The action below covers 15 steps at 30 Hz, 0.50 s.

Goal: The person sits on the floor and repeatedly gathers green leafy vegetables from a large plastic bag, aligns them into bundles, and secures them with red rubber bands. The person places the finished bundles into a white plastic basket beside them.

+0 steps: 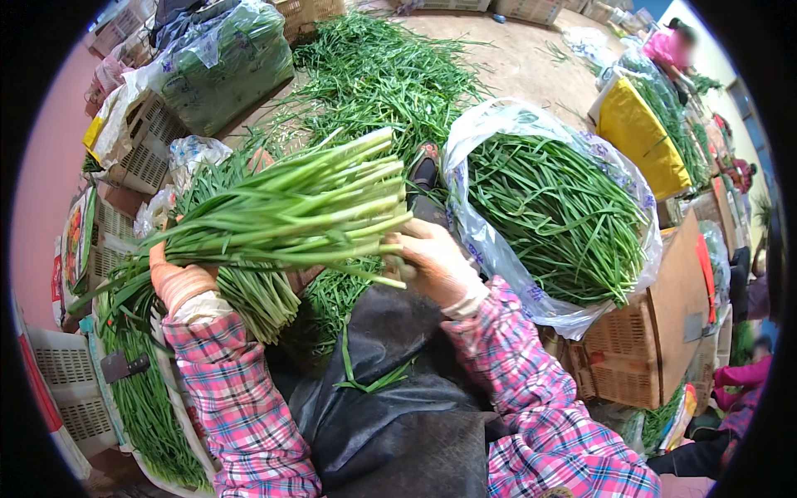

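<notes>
Across the middle of the head view lies a bunch of long flat-leaved greens (299, 211) that look like garlic chives, pale stem ends pointing right. My left hand (177, 274), in an orange work glove, grips its leafy side from below. At the stem ends, my gloved right hand (433, 258) pinches the lowest stalks; its fingertips are blurred. Another bundle of greens (258, 305) sits under the held bunch, partly hidden by it and my left arm. A few loose leaves (373, 381) rest on the dark apron (398, 429) over my lap.
To the right, a clear plastic bag (464, 187) full of greens stands beside a plastic crate (622, 355). Loose leaves (386, 75) cover the floor ahead. At left, a cleaver (121, 366) lies on greens in a lined container (112, 398). Other people (669, 50) sit along the right.
</notes>
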Motion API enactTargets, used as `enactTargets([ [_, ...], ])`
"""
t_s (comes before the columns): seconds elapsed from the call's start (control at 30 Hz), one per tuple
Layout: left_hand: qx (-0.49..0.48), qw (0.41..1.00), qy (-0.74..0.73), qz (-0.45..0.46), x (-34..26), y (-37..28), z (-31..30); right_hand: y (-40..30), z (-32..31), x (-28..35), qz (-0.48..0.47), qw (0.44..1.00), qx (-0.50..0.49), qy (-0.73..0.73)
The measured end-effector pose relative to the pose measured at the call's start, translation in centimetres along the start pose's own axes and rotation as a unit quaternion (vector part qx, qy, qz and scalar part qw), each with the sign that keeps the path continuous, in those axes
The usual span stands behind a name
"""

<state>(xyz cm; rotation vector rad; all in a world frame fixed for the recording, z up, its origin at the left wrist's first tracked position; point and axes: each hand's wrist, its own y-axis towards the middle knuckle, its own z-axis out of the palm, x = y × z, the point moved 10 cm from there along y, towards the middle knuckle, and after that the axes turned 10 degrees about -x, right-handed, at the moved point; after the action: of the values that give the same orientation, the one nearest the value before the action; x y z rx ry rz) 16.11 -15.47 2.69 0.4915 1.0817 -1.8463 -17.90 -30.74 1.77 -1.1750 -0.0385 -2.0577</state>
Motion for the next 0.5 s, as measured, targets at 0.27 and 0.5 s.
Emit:
enactTargets([
  [0.27,-0.04,0.999,0.0,-0.012,0.8,-0.3,-0.4,-2.6,-10.2,4.9,-0.072,0.984,-0.129,-0.101],
  [0.5,-0.011,0.999,-0.039,-0.006,2.2,-0.7,1.1,-0.5,2.4,3.4,-0.125,0.986,0.103,-0.039],
])
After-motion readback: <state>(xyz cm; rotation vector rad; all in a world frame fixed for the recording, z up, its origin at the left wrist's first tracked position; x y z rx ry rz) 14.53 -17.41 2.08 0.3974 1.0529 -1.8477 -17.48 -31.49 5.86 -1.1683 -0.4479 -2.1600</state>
